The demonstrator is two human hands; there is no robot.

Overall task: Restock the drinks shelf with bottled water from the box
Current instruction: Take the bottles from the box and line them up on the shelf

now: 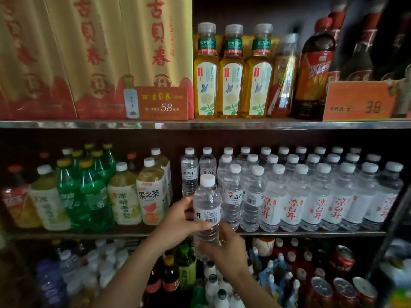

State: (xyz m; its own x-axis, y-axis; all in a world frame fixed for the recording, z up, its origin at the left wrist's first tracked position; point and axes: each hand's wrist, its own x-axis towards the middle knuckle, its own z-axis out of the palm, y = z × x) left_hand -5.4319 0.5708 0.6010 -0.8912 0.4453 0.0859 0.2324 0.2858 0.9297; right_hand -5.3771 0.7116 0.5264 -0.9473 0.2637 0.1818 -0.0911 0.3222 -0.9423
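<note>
Both of my hands hold one clear water bottle [207,210] with a white cap and white label, upright in front of the middle shelf's edge [311,233]. My left hand [178,221] wraps its label from the left. My right hand [226,247] grips its lower part from below and the right. Behind it two water bottles [189,172] stand at the back of a partly empty column. Rows of the same bottled water [311,194] fill the shelf to the right. The box is out of sight.
Tea and green soda bottles [89,192] stand left of the water. The upper shelf [200,124] carries gold cartons [100,52], yellow tea bottles [231,72] and price cards. The bottom shelf [222,285] holds mixed bottles and cans [342,290].
</note>
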